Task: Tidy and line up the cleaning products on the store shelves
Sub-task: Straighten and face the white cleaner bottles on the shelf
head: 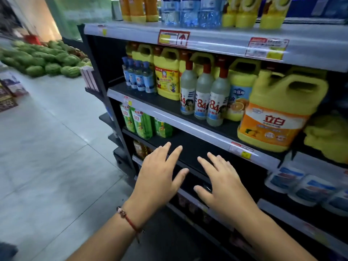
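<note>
My left hand [160,174] and my right hand [220,179] hover side by side with straight fingers in front of a dark bare stretch of shelf [190,149], holding nothing. On the shelf above stand three "84" bottles with red caps [203,95], a large yellow detergent jug with an orange label [275,113] at the front edge, more yellow jugs [167,72] behind, and several small blue spray bottles [137,76] at the left. Green detergent bottles [139,123] stand at the left end of the shelf level with my fingers.
The top shelf carries orange, clear blue and yellow bottles [190,14]. Blue and white packs [305,187] and yellow cloths [327,136] lie at the right. A grey tiled aisle [52,147] runs along the left, with a pile of watermelons [47,59] at its far end.
</note>
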A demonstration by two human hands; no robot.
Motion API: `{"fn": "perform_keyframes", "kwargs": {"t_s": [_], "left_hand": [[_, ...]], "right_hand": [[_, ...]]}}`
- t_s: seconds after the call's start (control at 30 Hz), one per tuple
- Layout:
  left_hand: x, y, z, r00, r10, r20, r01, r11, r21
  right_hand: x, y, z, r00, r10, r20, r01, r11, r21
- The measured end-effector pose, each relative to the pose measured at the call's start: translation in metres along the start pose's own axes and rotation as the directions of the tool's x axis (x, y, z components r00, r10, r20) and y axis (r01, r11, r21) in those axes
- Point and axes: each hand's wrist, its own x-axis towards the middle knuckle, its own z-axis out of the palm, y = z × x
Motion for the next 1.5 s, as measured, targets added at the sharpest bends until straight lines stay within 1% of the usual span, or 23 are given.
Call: {"fn": "perform_keyframes", "kwargs": {"t_s": [0.2,0.27,0.3,0.37,0.43,0.5,0.57,0.67,0.73,0.8,0.87,0.93,1.0,1.03,1.07,1.13,1.2,1.27,1.3,1.37,1.4,1.43,1.5], "left_hand": [[0.07,-0.033,0.009,1.0,0.0,-0.003,0.0,1.0,-0.024],[0.094,-0.041,0.013,1.0,-0.014,0.02,0.016,0.996,-0.092],[0.107,-0.043,0.013,0.998,-0.039,0.048,0.047,0.985,-0.167],[0.136,-0.047,0.018,0.985,-0.108,0.133,0.152,0.908,-0.392],[0.168,-0.051,0.028,0.969,-0.149,0.199,0.239,0.779,-0.58],[0.198,-0.057,0.041,0.969,-0.181,0.17,0.248,0.659,-0.71],[0.227,-0.063,0.054,0.975,-0.185,0.121,0.205,0.545,-0.813],[0.262,-0.071,0.066,0.989,-0.124,0.078,0.131,0.516,-0.846],[0.277,-0.078,0.074,0.998,-0.019,0.055,0.058,0.446,-0.893],[0.288,-0.086,0.083,0.997,0.045,0.066,0.043,0.404,-0.914],[0.296,-0.092,0.088,0.995,0.05,0.086,0.057,0.422,-0.905],[0.3,-0.098,0.085,0.996,0.042,0.074,0.045,0.477,-0.878],[0.297,-0.107,0.077,0.997,0.04,0.066,0.04,0.469,-0.882],[0.291,-0.112,0.071,0.997,0.039,0.066,0.042,0.435,-0.899],[0.283,-0.116,0.061,0.997,0.042,0.063,0.043,0.371,-0.928],[0.261,-0.125,0.04,0.993,0.111,0.047,0.024,0.204,-0.979],[0.238,-0.134,0.017,0.98,0.19,0.06,0.04,0.11,-0.993],[0.215,-0.142,0.01,0.954,0.264,0.144,0.139,0.036,-0.99],[0.203,-0.146,0.013,0.932,0.305,0.194,0.198,0.02,-0.98],[0.181,-0.152,0.027,0.882,0.343,0.323,0.338,0.019,-0.941],[0.172,-0.151,0.033,0.842,0.346,0.413,0.434,0.018,-0.901],[0.163,-0.148,0.038,0.778,0.359,0.516,0.556,-0.01,-0.831],[0.148,-0.137,0.043,0.576,0.424,0.699,0.809,-0.17,-0.563]], "right_hand": [[0.073,-0.002,-0.006,0.999,0.036,0.005,-0.036,0.998,0.053],[0.094,0.0,-0.008,0.998,0.052,0.024,-0.054,0.994,0.097],[0.103,0.002,-0.008,0.998,0.057,0.035,-0.061,0.991,0.117],[0.122,0.007,-0.009,0.996,0.072,0.057,-0.079,0.988,0.136],[0.137,0.012,-0.006,0.992,0.101,0.082,-0.111,0.986,0.128],[0.147,0.016,-0.002,0.986,0.134,0.095,-0.144,0.984,0.107],[0.154,0.019,0.004,0.982,0.171,0.084,-0.18,0.978,0.103],[0.162,0.018,0.009,0.963,0.259,0.07,-0.266,0.956,0.124],[0.165,0.011,0.011,0.945,0.323,0.056,-0.328,0.929,0.169],[0.167,0.0,0.013,0.92,0.39,0.036,-0.388,0.896,0.217],[0.169,-0.016,0.017,0.892,0.451,0.006,-0.44,0.866,0.238],[0.173,-0.035,0.019,0.864,0.503,-0.029,-0.476,0.834,0.277],[0.177,-0.056,0.02,0.833,0.547,-0.082,-0.492,0.8,0.344],[0.179,-0.066,0.02,0.813,0.569,-0.122,-0.492,0.784,0.377],[0.18,-0.075,0.02,0.789,0.592,-0.164,-0.494,0.77,0.404],[0.184,-0.093,0.023,0.74,0.621,-0.258,-0.473,0.754,0.456],[0.186,-0.112,0.026,0.707,0.619,-0.341,-0.396,0.747,0.534],[0.186,-0.129,0.031,0.686,0.628,-0.368,-0.318,0.713,0.625],[0.183,-0.135,0.036,0.67,0.649,-0.361,-0.305,0.684,0.663],[0.171,-0.144,0.05,0.64,0.705,-0.306,-0.312,0.602,0.735],[0.165,-0.148,0.057,0.632,0.732,-0.256,-0.322,0.548,0.772],[0.158,-0.151,0.065,0.626,0.752,-0.206,-0.332,0.496,0.802],[0.141,-0.157,0.081,0.601,0.79,-0.122,-0.355,0.401,0.845]]}}
